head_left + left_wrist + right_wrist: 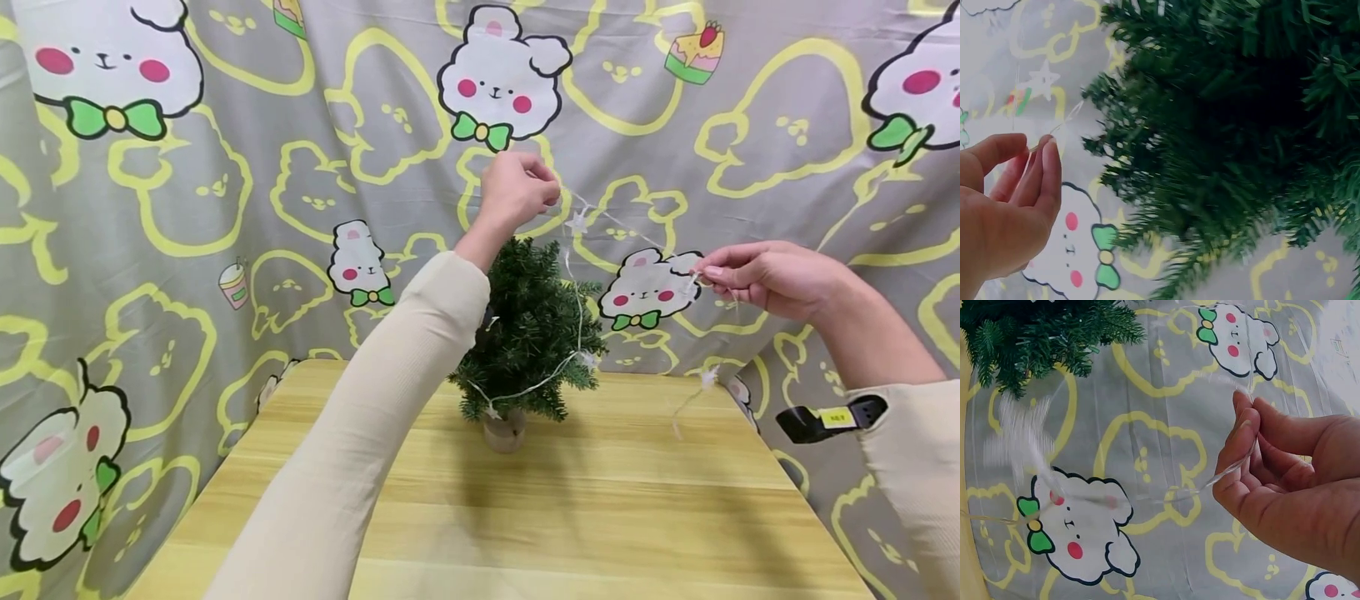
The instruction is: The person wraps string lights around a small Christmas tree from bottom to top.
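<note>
A small green artificial Christmas tree [525, 333] stands on the table, wrapped low down by a thin string of star lights [579, 308]. Above and behind its top, my left hand [519, 190] pinches the light string between thumb and fingertips. To the right of the tree, my right hand [780, 277] pinches the same string, which spans between both hands. One clear star [578, 221] hangs near my left hand, and another star [708, 377] dangles below my right. In the right wrist view the wire runs through my fingers and a swinging star [1019, 434] is blurred.
The wooden table [450, 517] reaches back to a grey curtain [405, 192] printed with rabbits and yellow outlines. The tree's pale round base [504, 435] rests near the table's back. A black strap [825, 419] with a yellow label sits at my right sleeve.
</note>
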Tool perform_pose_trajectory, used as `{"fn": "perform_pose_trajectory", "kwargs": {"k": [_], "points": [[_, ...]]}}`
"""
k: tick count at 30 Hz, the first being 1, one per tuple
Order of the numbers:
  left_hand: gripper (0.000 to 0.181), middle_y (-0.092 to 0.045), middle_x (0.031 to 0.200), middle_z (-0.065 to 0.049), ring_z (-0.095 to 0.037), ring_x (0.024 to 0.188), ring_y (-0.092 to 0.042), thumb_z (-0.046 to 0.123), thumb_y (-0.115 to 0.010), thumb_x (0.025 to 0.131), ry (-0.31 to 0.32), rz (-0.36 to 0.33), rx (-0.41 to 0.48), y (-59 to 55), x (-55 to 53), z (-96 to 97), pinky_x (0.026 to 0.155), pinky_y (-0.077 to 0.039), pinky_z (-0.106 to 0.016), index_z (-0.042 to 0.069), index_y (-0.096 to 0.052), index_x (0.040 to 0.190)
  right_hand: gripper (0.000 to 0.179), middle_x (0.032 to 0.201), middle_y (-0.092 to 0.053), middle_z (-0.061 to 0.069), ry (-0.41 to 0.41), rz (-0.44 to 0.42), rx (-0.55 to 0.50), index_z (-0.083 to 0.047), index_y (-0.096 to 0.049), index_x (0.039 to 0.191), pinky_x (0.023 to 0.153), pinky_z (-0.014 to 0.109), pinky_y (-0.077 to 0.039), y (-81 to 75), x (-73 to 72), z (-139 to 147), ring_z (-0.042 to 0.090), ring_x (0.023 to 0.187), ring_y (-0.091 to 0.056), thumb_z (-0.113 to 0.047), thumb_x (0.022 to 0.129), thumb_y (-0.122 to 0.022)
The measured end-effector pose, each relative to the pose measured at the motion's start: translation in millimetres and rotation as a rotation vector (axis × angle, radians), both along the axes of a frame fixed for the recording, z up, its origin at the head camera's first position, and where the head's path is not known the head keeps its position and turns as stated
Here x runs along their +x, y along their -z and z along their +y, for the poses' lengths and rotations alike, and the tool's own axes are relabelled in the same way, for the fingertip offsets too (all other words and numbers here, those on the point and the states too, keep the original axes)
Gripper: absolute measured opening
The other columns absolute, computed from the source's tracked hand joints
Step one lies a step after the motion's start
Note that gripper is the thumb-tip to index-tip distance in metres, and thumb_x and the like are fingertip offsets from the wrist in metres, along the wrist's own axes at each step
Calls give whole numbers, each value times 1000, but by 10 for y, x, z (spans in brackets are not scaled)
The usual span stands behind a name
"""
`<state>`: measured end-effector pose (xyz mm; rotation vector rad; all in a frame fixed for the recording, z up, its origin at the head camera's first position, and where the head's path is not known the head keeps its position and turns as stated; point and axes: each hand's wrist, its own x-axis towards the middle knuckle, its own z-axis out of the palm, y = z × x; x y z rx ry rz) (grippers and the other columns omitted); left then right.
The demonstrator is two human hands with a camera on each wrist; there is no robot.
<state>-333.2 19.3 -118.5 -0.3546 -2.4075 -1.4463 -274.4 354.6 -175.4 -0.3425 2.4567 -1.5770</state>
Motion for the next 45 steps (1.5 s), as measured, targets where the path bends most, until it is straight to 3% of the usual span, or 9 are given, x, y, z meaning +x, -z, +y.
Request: {"fn": "perform_pose_trajectory", "kwargs": {"k": [9,14,18,22,28,32,34,40,45], "points": [[4,-78,90,-5,-16,79,-75,10,-72,91,-33,-94,56,114,-77,-53,69,-57,-19,9,-74,88,39,104,-69,-11,-155,-44,-24,-23,-74,105,77,18,-56,4,-15,23,5,84,-62,-1,107,-42],[7,-78,91,-12,-20,84,-77,7,-69,93,64,-105,111,113,-2,90,68,-59,-20,4,-69,86,34,99,-67,-11,-68,-38,4,-25,-73,102,77,19,-55,19,-13,19,5,83,-60,-5,107,-45],[6,-78,97,-13,-19,86,-77,7,-67,95,142,-141,138,39,92,233,72,-60,-22,3,-67,91,31,96,-66,-12,29,-24,2,-26,-73,98,76,20,-55,29,-2,21,6,82,-59,-9,106,-49],[4,-77,99,-14,-19,88,-77,3,-65,96,227,-198,202,-33,184,371,72,-60,-22,1,-68,95,32,95,-66,-12,63,-16,-8,-28,-73,96,75,20,-55,34,12,38,7,81,-58,-11,106,-49],[3,-76,96,-11,-17,86,-77,3,-66,96,377,-312,424,-95,249,534,77,-61,-24,1,-68,95,32,93,-66,-12,88,-29,-43,-27,-73,95,74,20,-54,29,8,29,7,80,-59,-10,106,-49],[5,-75,97,-12,-18,90,-77,4,-65,97,406,-338,513,-104,216,568,79,-60,-24,-1,-67,97,32,92,-66,-11,103,-44,-67,-26,-73,95,75,20,-55,16,12,11,7,80,-59,-9,106,-48],[6,-75,100,-14,-19,94,-76,3,-65,98,398,-356,494,-71,177,561,79,-60,-24,-2,-67,97,32,92,-66,-11,108,-45,-67,-26,-73,95,75,20,-54,15,17,10,7,80,-59,-8,106,-48],[8,-74,111,-19,-25,104,-74,2,-62,98,363,-382,313,109,16,458,84,-60,-25,-4,-67,102,32,92,-67,-12,101,-34,-60,-26,-73,95,76,20,-55,36,26,15,7,81,-60,-8,106,-49],[17,-74,113,-20,-26,104,-74,1,-62,97,322,-400,315,135,-106,341,89,-59,-30,-6,-67,112,31,92,-66,-11,99,-30,-61,-26,-73,95,76,20,-54,42,28,7,7,82,-60,-9,106,-50]]}}
